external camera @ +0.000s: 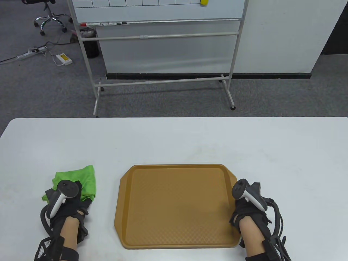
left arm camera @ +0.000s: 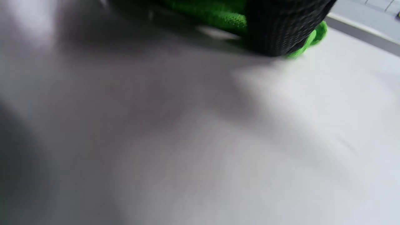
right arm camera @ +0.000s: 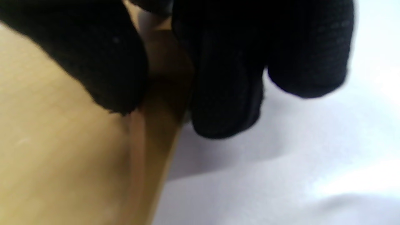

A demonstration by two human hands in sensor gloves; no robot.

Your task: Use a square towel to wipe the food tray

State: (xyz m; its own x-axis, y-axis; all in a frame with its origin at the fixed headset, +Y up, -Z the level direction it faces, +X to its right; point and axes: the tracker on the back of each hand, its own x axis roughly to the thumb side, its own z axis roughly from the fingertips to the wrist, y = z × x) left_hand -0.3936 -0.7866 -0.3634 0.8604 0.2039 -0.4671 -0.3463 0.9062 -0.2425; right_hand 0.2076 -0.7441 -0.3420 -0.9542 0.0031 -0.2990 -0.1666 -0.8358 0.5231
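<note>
Towel and tray at the near edge of the white table (external camera: 174, 136), as I see them from the overhead camera. My left hand (external camera: 66, 201) rests on the green square towel (external camera: 81, 178), which lies crumpled on the table just left of the brown food tray (external camera: 176, 204) and apart from it; in the left wrist view a gloved finger (left arm camera: 281, 28) presses down on the green cloth (left arm camera: 218, 14), but I cannot tell whether the hand has actually closed around it. My right hand (external camera: 246, 209) sits at the tray's right rim; the right wrist view shows the thumb (right arm camera: 103, 62) lying on the tray's upper surface (right arm camera: 47, 140) and other fingers (right arm camera: 225, 78) outside the rim, so I judge this hand to be gripping the rim to steady the tray.

Handling notes, as judgement: the towel looks soft, light and limp, so it should bunch up rather than slide flat; I would gather it from the top with all fingers and keep a pad of cloth under the palm. The tray looks stiff, light plastic with a textured floor and raised rim, likely to skate on the smooth table under a wiping stroke, hence the hold on its right rim. Wiping has not yet begun: no cloth is on the tray
</note>
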